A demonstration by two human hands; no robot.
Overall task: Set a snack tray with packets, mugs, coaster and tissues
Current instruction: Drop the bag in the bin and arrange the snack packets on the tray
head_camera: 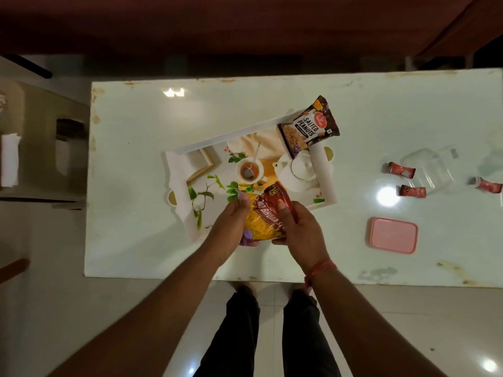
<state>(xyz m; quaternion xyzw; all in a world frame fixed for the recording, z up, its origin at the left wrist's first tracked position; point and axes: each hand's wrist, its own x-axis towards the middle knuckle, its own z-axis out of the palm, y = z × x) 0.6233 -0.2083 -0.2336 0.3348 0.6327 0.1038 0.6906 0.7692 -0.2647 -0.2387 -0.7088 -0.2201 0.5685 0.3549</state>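
Note:
A white tray printed with a teapot, a cup and leaves lies askew in the middle of the white table. A dark packet of salted peanuts leans on the tray's far right corner. Over the tray's near edge I hold a red and yellow bhujia sev packet with both hands. My left hand grips its left side. My right hand pinches its right edge, thumb on the front.
To the right on the table lie three small red sachets, a clear glass container and a pink lid. White tissues rest on a surface at far left. A dark red sofa runs behind the table.

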